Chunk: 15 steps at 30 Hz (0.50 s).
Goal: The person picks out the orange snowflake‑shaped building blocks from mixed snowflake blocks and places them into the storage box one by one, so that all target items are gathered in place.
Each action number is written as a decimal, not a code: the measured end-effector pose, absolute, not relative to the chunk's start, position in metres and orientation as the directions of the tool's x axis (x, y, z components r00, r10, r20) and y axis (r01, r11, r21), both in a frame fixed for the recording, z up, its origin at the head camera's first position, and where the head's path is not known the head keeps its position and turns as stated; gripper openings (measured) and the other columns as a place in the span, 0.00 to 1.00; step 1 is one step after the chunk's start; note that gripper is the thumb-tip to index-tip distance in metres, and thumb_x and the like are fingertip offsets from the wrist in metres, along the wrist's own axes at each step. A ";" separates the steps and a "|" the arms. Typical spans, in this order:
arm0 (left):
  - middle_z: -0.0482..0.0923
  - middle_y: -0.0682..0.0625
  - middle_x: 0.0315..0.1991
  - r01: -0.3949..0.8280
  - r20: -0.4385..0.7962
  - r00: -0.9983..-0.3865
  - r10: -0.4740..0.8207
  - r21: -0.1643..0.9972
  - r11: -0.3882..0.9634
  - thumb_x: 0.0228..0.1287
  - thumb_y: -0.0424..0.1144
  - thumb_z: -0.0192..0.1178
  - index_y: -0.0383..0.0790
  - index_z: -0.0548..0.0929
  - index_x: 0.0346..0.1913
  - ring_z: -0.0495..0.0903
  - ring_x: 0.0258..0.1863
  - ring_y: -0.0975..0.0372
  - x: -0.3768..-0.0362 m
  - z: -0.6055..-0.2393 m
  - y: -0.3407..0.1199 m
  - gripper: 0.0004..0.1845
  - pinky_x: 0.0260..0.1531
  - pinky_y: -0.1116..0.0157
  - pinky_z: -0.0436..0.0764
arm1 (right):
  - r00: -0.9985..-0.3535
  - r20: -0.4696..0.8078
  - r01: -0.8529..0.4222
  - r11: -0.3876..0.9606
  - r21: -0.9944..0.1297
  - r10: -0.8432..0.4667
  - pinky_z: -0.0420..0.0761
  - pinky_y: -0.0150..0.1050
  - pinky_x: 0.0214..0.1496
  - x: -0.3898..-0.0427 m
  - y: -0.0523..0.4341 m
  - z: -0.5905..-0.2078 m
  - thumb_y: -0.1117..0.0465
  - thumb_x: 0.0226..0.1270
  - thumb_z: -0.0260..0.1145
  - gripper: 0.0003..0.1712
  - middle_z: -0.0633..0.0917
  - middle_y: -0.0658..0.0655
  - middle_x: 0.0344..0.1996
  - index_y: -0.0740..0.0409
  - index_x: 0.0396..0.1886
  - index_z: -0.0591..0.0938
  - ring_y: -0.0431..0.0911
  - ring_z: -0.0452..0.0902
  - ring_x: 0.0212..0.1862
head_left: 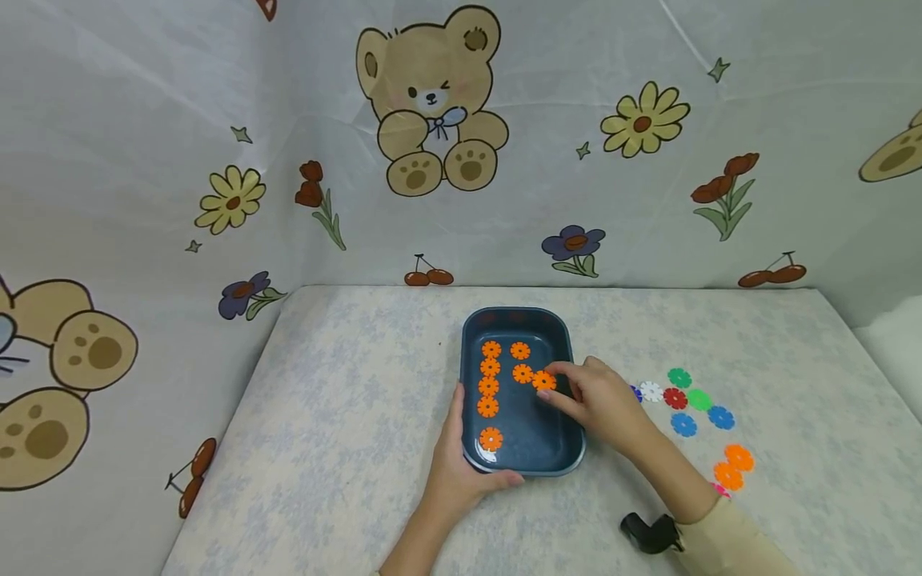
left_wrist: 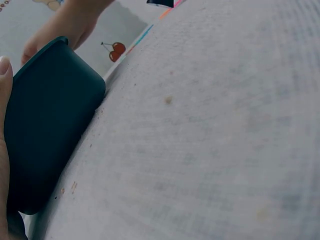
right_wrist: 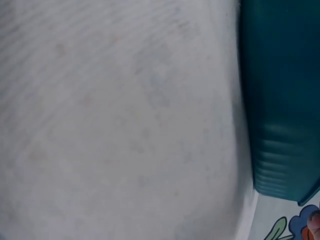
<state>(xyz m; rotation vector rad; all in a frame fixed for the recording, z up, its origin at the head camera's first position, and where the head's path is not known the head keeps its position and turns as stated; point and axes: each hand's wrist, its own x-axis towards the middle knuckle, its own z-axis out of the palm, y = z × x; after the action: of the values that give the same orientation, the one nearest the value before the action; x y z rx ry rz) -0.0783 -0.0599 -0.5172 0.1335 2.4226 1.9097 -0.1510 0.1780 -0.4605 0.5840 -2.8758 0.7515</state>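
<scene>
A dark blue rectangular tray (head_left: pixel 533 444) stands on the table, with several orange flower-shaped discs (head_left: pixel 488 386) lined up along its left side. Two more orange discs (head_left: pixel 520 350) lie to the right of that column. My left hand (head_left: pixel 455 472) grips the tray's near left corner, thumb at the front rim and fingers along the left wall. Reaching over the right rim, my right hand (head_left: pixel 601 404) pinches an orange flower disc (head_left: pixel 543 380) between thumb and index finger, inside the tray. Both wrist views show the tray's outer wall (left_wrist: pixel 55 125) (right_wrist: pixel 285 100).
Right of the tray lie loose flower discs: green (head_left: pixel 679 378), red (head_left: pixel 675 398), white (head_left: pixel 651 391), blue (head_left: pixel 721 417) and orange (head_left: pixel 739 458). A black curved object (head_left: pixel 651 534) sits by the right sleeve. A patterned cloth wall (head_left: pixel 533 208) borders the table's back and sides.
</scene>
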 end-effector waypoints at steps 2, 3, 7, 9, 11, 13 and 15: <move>0.42 0.62 0.81 0.039 0.015 -0.995 0.102 0.973 0.229 0.37 0.51 0.83 0.61 0.39 0.80 0.51 0.79 0.58 -0.078 -0.517 -0.060 0.73 0.72 0.44 0.61 | -0.911 0.212 -0.413 0.800 -0.435 -0.355 0.62 0.31 0.25 -0.152 0.176 -0.460 0.45 0.59 0.74 0.19 0.68 0.43 0.19 0.48 0.46 0.86 0.39 0.61 0.29; 0.43 0.62 0.81 0.042 0.019 -0.995 0.102 0.972 0.231 0.37 0.51 0.83 0.61 0.39 0.80 0.51 0.79 0.59 -0.078 -0.517 -0.060 0.73 0.72 0.44 0.62 | -0.905 0.216 -0.425 0.794 -0.435 -0.366 0.64 0.31 0.28 -0.152 0.176 -0.460 0.45 0.60 0.74 0.19 0.69 0.43 0.21 0.49 0.46 0.86 0.39 0.61 0.31; 0.43 0.63 0.80 0.039 0.016 -0.995 0.101 0.972 0.231 0.37 0.51 0.84 0.64 0.39 0.80 0.51 0.79 0.61 -0.078 -0.516 -0.059 0.73 0.73 0.45 0.62 | -0.885 0.238 -0.465 0.782 -0.415 -0.400 0.68 0.36 0.39 -0.154 0.174 -0.459 0.47 0.61 0.73 0.17 0.78 0.43 0.29 0.49 0.45 0.86 0.42 0.63 0.40; 0.42 0.65 0.80 0.034 0.011 -0.995 0.101 0.972 0.233 0.36 0.51 0.84 0.65 0.39 0.80 0.51 0.78 0.62 -0.078 -0.516 -0.059 0.73 0.73 0.46 0.62 | -0.880 0.230 -0.474 0.785 -0.400 -0.414 0.69 0.39 0.43 -0.155 0.172 -0.457 0.47 0.62 0.73 0.18 0.82 0.44 0.33 0.50 0.46 0.86 0.43 0.65 0.42; 0.42 0.66 0.80 0.027 0.004 -0.995 0.100 0.972 0.232 0.37 0.50 0.84 0.65 0.39 0.80 0.50 0.78 0.64 -0.078 -0.516 -0.059 0.73 0.74 0.47 0.61 | -0.877 0.203 -0.481 0.792 -0.376 -0.437 0.72 0.42 0.47 -0.157 0.169 -0.454 0.46 0.62 0.72 0.18 0.84 0.46 0.35 0.51 0.46 0.86 0.43 0.68 0.44; 0.43 0.65 0.80 0.029 0.006 -0.995 0.101 0.973 0.230 0.37 0.50 0.84 0.64 0.39 0.80 0.50 0.78 0.64 -0.078 -0.516 -0.058 0.73 0.74 0.47 0.61 | -0.870 0.170 -0.492 0.796 -0.353 -0.463 0.75 0.44 0.52 -0.158 0.167 -0.451 0.46 0.62 0.72 0.19 0.85 0.47 0.37 0.51 0.46 0.86 0.45 0.72 0.46; 0.43 0.62 0.80 0.042 0.019 -0.995 0.102 0.973 0.228 0.37 0.50 0.84 0.62 0.39 0.80 0.51 0.79 0.62 -0.078 -0.517 -0.059 0.73 0.73 0.46 0.61 | -0.864 0.140 -0.500 0.796 -0.340 -0.483 0.77 0.47 0.56 -0.160 0.166 -0.450 0.46 0.62 0.72 0.19 0.86 0.49 0.40 0.53 0.46 0.86 0.46 0.74 0.48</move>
<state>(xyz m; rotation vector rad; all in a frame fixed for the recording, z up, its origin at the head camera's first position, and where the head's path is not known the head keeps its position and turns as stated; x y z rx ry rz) -0.0782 -0.0586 -0.5167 0.1420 2.4235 1.9172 -0.1601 0.1657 -0.4500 0.8033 -2.9332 0.5751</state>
